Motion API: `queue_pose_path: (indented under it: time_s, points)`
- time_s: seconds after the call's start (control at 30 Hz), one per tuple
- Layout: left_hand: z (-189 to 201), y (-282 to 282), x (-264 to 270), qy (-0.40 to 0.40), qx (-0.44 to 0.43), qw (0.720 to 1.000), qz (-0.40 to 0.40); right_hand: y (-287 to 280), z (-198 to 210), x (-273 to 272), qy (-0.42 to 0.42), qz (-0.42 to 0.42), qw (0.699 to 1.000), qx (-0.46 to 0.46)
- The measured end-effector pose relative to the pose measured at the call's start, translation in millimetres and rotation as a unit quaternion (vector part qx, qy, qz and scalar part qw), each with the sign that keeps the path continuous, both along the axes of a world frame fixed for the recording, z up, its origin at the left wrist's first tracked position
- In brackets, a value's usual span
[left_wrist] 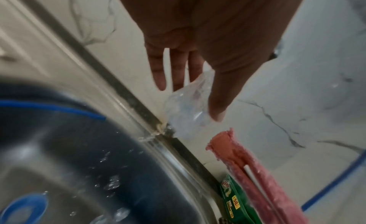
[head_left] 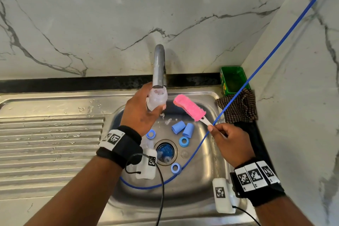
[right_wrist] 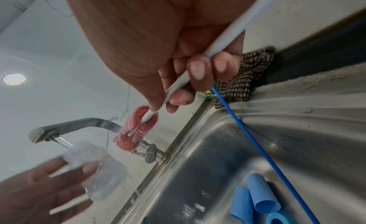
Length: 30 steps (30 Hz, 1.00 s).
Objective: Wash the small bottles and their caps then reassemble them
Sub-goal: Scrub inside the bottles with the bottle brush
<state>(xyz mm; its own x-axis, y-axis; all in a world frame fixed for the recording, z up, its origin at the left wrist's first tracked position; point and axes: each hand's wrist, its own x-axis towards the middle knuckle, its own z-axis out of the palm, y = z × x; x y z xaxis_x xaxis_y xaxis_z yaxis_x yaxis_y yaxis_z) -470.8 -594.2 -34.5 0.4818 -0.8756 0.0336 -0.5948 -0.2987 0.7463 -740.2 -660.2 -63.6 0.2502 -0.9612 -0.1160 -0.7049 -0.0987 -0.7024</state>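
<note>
Left hand [head_left: 141, 113] gripping clear bottle [head_left: 156, 100] under running tap [head_left: 158, 66]; right hand [head_left: 229, 141] pinching pink brush [head_left: 189, 107] by its handle. Risks (judging by wet plastic): bottle slipping into sink [head_left: 205, 176], blue caps [head_left: 182, 128] washing toward drain.

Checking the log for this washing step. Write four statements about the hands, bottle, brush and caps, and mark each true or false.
1. The left hand holds a clear bottle under the tap. True.
2. The right hand holds a green sponge. False: it grips a pink bottle brush by its white handle.
3. The brush is inside the bottle. False: it is beside it.
4. Blue caps lie in the sink. True.
</note>
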Motion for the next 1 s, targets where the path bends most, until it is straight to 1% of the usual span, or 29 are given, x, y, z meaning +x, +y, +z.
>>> queue_pose_path:
  time_s: [0.07,0.1,0.2,0.23,0.33,0.43,0.5,0.57,0.63,0.7,0.8,0.93,1.0]
  points:
    - [-1,1,-2,0.025,0.039,0.999,0.003,0,-1,-1,0.001,0.002,1.0,0.001]
    - [-1,2,-3,0.035,0.045,0.998,0.012,0,-1,-1,0.001,0.004,1.0,0.002]
    - [-2,1,-3,0.023,0.002,1.0,0.016,-1,0,-1,0.0,0.003,1.0,0.004]
    - [-3,-1,-3,0.025,0.006,1.0,0.013,-2,-1,-1,-0.001,0.002,1.0,0.004]
    - [-3,-2,-5,0.046,0.054,0.997,0.021,-3,-2,-1,-0.001,0.006,1.0,-0.002]
    - [-4,-3,-6,0.015,0.02,1.0,0.018,-6,-3,-2,-0.006,-0.002,1.0,-0.006]
    - [-4,-2,-6,0.017,0.035,0.999,0.006,-7,-4,-4,-0.001,-0.002,1.0,-0.001]
    - [-7,1,-6,0.031,0.049,0.998,0.012,-6,-5,-4,0.004,0.001,1.0,0.002]
    - [-7,1,-7,0.022,0.018,0.999,0.02,-6,-5,-3,0.007,0.001,1.0,0.004]
    - [-8,1,-7,0.018,0.0,1.0,0.01,-6,-7,-1,0.01,0.001,1.0,0.005]
    - [-10,1,-6,0.03,0.035,0.999,0.003,-6,-11,0,0.006,0.009,1.0,-0.004]
    - [-12,2,-5,0.024,-0.002,1.0,0.016,-8,-13,3,0.01,0.008,1.0,-0.006]
    - [-11,3,-5,0.025,0.018,0.999,0.008,-8,-14,2,0.009,0.007,1.0,-0.003]
